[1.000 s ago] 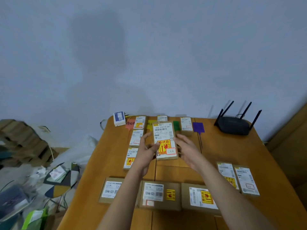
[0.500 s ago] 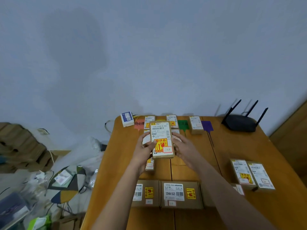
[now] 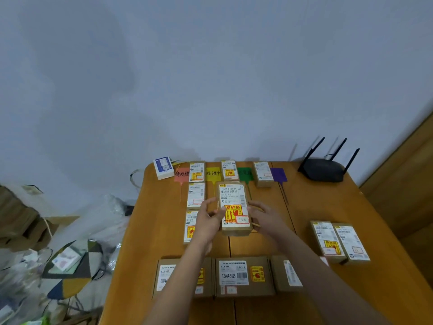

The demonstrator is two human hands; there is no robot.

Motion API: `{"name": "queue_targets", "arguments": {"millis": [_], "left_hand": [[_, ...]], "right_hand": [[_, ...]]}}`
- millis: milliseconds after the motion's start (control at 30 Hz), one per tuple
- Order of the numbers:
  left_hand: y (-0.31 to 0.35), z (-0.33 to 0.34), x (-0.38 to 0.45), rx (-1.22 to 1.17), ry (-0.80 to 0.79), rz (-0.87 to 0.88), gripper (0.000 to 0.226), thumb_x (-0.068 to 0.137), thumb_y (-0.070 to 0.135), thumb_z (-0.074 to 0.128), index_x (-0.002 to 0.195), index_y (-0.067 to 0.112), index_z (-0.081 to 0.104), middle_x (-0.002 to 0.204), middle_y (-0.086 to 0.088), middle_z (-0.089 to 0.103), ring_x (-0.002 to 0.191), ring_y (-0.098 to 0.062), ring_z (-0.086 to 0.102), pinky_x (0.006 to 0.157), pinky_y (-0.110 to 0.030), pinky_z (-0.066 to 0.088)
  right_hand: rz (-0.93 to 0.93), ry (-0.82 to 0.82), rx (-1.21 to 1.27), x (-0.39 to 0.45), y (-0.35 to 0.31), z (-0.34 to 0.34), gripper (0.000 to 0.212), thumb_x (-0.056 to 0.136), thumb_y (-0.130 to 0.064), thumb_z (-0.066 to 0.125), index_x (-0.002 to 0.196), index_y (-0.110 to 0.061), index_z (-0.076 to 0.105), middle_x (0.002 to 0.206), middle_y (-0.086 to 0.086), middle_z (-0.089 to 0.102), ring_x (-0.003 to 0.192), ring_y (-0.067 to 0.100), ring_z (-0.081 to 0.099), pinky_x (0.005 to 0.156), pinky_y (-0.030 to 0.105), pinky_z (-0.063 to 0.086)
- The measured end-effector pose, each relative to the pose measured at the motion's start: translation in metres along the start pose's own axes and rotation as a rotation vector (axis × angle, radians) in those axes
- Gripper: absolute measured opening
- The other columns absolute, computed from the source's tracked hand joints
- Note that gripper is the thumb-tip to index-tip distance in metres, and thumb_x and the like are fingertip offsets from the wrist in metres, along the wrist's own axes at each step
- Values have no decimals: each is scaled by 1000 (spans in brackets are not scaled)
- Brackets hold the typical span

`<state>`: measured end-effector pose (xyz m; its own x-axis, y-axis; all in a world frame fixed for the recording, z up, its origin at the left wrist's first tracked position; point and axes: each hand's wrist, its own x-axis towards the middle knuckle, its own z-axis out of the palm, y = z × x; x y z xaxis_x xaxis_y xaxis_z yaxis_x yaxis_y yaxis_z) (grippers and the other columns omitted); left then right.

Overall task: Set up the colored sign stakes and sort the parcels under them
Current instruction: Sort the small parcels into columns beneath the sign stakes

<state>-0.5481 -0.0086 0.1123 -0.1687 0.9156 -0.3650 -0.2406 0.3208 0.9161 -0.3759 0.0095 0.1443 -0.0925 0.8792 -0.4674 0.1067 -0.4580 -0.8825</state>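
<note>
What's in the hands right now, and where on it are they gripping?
One parcel, held by its two long sides: left hand on the left edge, right hand on the right edge.

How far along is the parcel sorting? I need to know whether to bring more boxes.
Done: four sign stakes, red, yellow, green and purple, lie along the far edge, with parcels already beside them. In hand: the left hand and right hand hold one parcel. Left: three boxes near the front edge and two on the right.
</note>
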Motion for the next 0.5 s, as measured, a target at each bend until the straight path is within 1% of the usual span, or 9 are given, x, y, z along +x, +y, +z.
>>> {"name": "queue_targets", "arguments": {"millis": [167, 333, 400, 500], "left_hand": [[-13, 54, 4, 10, -7, -47, 39, 93, 19, 64, 127, 27, 46, 111, -11, 68, 95, -26, 71, 71, -35, 58], [-27, 125, 13, 13, 52, -81, 38, 95, 15, 61, 128, 24, 45, 113, -12, 69, 94, -25, 72, 68, -34, 58], [-33, 156, 16, 17, 73, -93, 37, 95, 15, 60, 129, 21, 46, 112, -11, 70, 94, -25, 72, 67, -33, 59], [-39, 196, 27, 36, 80, -119, 36, 97, 13, 57, 130, 21, 45, 110, -9, 70, 93, -22, 72, 64, -31, 59]], "right_hand": [[35, 11, -33, 18, 7, -51, 29, 97, -21, 58, 125, -23, 60, 110, 4, 72, 102, 20, 70, 92, 41, 57], [65, -19, -48, 42, 12, -122, 31, 95, -26, 60, 126, -26, 61, 109, -1, 73, 107, 19, 66, 99, 44, 52], [78, -38, -68, 49, 10, -151, 32, 96, -26, 58, 128, -25, 59, 109, -2, 72, 103, 17, 66, 96, 43, 53], [114, -51, -83, 63, 4, -185, 35, 98, -21, 55, 133, -24, 54, 111, 1, 70, 96, 14, 67, 87, 37, 55]]}}
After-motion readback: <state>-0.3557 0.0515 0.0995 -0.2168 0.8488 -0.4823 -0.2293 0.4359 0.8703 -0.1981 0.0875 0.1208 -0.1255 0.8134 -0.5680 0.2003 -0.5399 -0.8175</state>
